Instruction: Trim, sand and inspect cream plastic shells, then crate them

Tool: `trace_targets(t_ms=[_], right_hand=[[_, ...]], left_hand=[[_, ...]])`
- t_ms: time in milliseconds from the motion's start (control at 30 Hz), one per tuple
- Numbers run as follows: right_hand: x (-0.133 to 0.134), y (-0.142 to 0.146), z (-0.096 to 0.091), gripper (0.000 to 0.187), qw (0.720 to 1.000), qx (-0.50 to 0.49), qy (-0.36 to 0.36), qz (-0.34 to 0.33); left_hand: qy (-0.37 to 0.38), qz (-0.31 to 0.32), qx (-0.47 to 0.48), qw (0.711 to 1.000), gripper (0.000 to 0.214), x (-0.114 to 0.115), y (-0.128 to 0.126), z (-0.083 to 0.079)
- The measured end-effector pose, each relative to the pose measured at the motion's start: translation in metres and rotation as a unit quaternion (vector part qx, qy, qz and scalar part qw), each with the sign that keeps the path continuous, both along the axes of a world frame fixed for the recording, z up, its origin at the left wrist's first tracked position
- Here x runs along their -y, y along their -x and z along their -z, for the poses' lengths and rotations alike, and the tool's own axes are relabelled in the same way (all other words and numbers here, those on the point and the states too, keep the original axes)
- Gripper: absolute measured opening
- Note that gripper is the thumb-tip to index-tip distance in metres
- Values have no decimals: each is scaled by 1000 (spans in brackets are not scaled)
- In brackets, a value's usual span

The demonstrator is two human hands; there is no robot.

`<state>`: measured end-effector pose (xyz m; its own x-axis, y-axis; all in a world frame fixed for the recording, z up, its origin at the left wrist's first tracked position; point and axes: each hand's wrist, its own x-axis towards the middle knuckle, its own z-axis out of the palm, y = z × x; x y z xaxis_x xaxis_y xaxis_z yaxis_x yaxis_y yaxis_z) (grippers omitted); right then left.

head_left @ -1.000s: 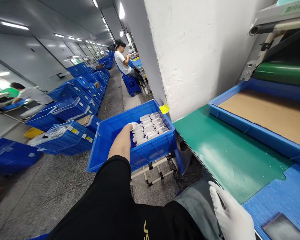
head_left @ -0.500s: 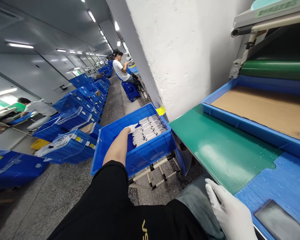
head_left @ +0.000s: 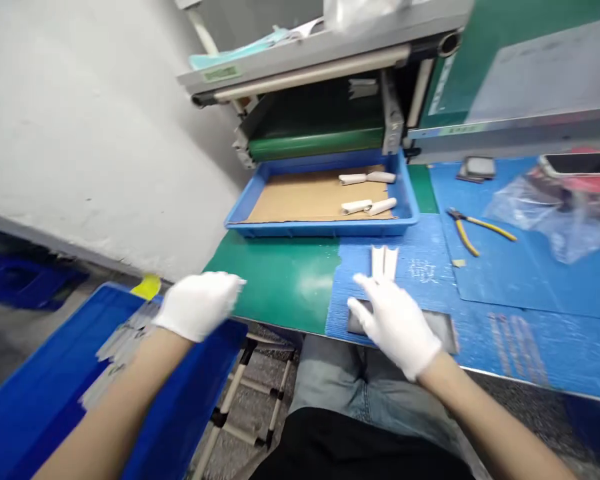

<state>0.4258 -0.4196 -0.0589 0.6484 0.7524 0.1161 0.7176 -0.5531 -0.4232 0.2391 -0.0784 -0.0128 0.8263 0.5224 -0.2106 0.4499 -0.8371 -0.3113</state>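
White piece [head_left: 378, 262], lengthwise, pointing away from wearer

Left grip [head_left: 200, 307]: blurred; you cannot tell whether it holds anything.
Right grip [head_left: 399, 327]: hides part of the dark pad [head_left: 441, 328] from you.
Blue crate [head_left: 55, 377]: cut off at the left and bottom edges.
White pieces [head_left: 121, 341]: smeared, partly behind your left forearm [head_left: 125, 407].
Shelf label [head_left: 221, 73]: too blurred for you to read.
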Motion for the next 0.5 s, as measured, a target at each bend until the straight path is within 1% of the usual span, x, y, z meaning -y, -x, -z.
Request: trace_targets(t_ms=[33,67,100,133,167,200,267,333,433,500], right_hand=[[-4,-16,-3,50,998,22,36,56],[-8,-32,-5,53,992,22,69,107],[-13,-46,-5,55,983,-2,97,154],[-17,-59,-4,56,975,-27,111,193],[-20,-70,-2,56,970,-41,115,211],[-21,-78,1,54,966,-57,118,222],[-18,-89,8,48,963,-77,118,230],[-6,-95,16,42,961,-88,117,235],[20,-101,23,40,967,-89,101,218],[40,-105,23,41,974,-88,86,190]], left_hand=[[22,73,9,997,50,32,-27,5],[69,130,-4,989,52,64,-53,10],[115,160,-9,980,52,94,-79,15],[154,157,-1,976,51,120,-104,20],[164,155,7,974,52,141,-128,25],[168,155,14,974,53,158,-150,29],[180,141,16,973,53,179,-188,36],[188,120,12,975,47,191,-218,41],[206,117,9,971,38,202,-248,45],[231,151,15,961,36,206,-259,46]])
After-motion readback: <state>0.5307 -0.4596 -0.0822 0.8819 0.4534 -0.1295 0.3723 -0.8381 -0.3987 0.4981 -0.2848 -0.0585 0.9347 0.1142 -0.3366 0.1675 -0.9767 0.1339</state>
